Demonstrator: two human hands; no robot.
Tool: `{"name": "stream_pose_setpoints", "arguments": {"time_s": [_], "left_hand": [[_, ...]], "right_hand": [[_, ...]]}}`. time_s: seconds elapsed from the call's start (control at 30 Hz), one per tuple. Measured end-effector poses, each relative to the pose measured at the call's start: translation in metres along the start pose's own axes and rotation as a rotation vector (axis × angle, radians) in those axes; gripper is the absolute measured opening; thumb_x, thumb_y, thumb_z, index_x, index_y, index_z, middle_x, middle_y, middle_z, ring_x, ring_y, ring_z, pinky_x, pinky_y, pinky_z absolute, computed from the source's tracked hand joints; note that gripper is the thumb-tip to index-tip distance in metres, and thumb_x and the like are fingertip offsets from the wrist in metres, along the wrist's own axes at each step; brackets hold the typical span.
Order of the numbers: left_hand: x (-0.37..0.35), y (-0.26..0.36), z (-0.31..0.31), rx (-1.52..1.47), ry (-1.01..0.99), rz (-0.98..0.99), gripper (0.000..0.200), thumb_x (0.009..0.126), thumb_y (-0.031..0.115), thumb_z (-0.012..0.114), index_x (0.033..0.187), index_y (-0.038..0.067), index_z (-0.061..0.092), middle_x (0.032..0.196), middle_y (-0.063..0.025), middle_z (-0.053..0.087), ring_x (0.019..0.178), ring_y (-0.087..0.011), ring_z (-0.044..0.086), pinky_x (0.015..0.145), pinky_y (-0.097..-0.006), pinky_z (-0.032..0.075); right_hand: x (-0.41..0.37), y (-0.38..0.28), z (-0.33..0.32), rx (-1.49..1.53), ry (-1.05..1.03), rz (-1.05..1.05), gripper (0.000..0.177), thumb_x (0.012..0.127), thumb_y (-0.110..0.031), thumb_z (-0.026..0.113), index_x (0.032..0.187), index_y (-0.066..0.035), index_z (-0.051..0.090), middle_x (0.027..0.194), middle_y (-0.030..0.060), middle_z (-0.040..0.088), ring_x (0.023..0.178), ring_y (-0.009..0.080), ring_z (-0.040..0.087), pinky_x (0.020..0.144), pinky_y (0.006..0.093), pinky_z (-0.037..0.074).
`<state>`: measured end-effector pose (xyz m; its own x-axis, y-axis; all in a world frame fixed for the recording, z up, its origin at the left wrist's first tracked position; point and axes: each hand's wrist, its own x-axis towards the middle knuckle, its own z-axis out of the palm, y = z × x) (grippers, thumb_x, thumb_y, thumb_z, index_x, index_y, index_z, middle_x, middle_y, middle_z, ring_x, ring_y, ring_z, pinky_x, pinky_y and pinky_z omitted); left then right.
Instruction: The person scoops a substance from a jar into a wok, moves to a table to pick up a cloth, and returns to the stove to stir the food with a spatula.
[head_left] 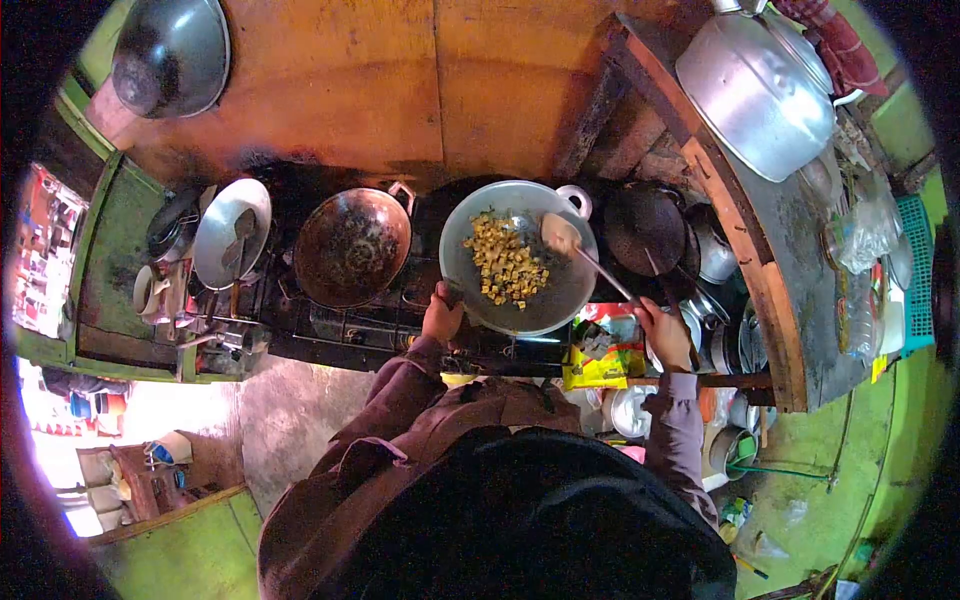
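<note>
A wide grey wok sits on the stove, its far loop handle pointing up and right. Small browned cubes of food, perhaps tofu or tempeh, lie heaped in its middle and left part. My left hand is closed at the wok's near left rim, where the other handle appears to be; the fingers largely cover it. My right hand grips the long handle of a spatula. The broad spatula head rests inside the wok, to the right of the cubes.
Left of the wok stands a browned, worn pan, then a pale bowl with utensils. To the right are a dark pan and a curved wooden shelf bearing a large kettle. A yellow packet lies near the stove's front edge.
</note>
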<state>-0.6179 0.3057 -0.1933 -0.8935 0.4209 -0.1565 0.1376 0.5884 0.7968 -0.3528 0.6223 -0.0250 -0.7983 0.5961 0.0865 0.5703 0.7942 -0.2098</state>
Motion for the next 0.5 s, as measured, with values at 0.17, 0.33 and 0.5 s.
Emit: {"name": "stream_pose_setpoints", "arguments": {"time_s": [0.17,0.33,0.5], "left_hand": [[0.006,-0.012,0.004,-0.043,0.035,0.112,0.056,0.075,0.031,0.063,0.107,-0.007,0.039,0.096,-0.0303,0.057,0.093,-0.0435,0.057,0.078,-0.0454,0.047],[0.003,0.001,-0.004,-0.04,-0.031,0.007,0.057,0.076,0.032,0.064,0.108,-0.007,0.038,0.099,-0.0297,0.057,0.095,-0.0422,0.057,0.08,-0.0439,0.046],[0.004,-0.003,-0.003,-0.017,-0.042,-0.017,0.058,0.078,0.035,0.063,0.108,-0.008,0.038,0.102,-0.0285,0.056,0.098,-0.0402,0.056,0.081,-0.0427,0.046]], "right_hand": [[-0.014,0.048,0.089,0.601,-0.46,-0.001,0.042,0.09,-0.044,0.047,0.11,-0.008,0.061,0.089,0.0103,0.065,0.078,0.0208,0.062,0.07,0.0341,0.047],[-0.015,-0.041,0.096,0.57,-0.449,0.139,0.051,0.09,-0.049,0.044,0.109,-0.004,0.06,0.079,0.0126,0.063,0.068,0.0244,0.061,0.06,0.0345,0.046],[-0.023,-0.035,0.077,0.594,-0.178,0.075,0.043,0.087,-0.048,0.049,0.107,-0.011,0.062,0.076,0.0152,0.064,0.063,0.0297,0.062,0.057,0.0373,0.046]]}}
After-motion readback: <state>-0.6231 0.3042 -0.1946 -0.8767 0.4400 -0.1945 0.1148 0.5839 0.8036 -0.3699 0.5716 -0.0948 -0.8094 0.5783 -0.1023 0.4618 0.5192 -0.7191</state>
